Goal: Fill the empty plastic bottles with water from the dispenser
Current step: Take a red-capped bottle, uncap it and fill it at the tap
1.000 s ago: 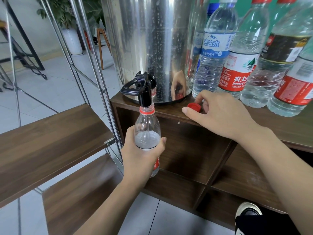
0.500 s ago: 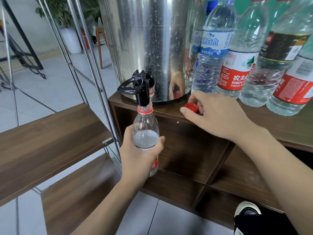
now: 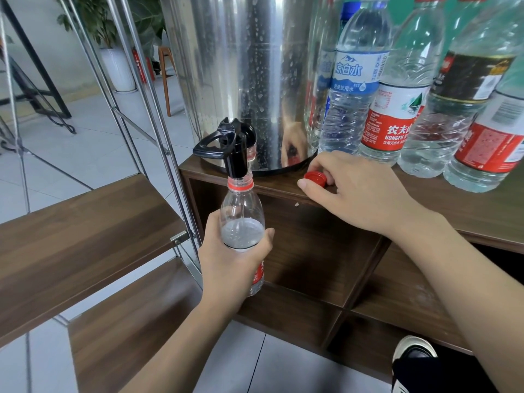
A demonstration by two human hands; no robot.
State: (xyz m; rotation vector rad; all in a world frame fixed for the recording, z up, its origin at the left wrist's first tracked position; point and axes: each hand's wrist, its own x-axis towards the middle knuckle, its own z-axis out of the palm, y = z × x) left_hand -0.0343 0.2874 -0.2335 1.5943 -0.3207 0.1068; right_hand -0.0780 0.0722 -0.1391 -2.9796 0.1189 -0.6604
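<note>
While left hand (image 3: 232, 265) grips bottle (image 3: 242, 222) | right hand (image 3: 354, 191) pinches one cap (image 3: 315, 178) | five bottles (image 3: 394, 109) standing

A dispenser (image 3: 249, 66) stands on a shelf (image 3: 482, 211), bottles (image 3: 397, 95) to its right, a cap (image 3: 315, 177) in front, and a held bottle (image 3: 242, 222) under its tap (image 3: 235, 148).

The top edge cuts off the steel dispenser (image 3: 241, 66) and the caps of the standing bottles (image 3: 397, 95) along the shelf's (image 3: 467, 211) back edge, and the right edge crops the outermost. The left hand (image 3: 226, 259) covers the held bottle's (image 3: 241, 211) label, and the right hand (image 3: 360, 191) hides part of the red cap (image 3: 315, 177). Whether water flows from the black tap (image 3: 236, 154) cannot be told.
</note>
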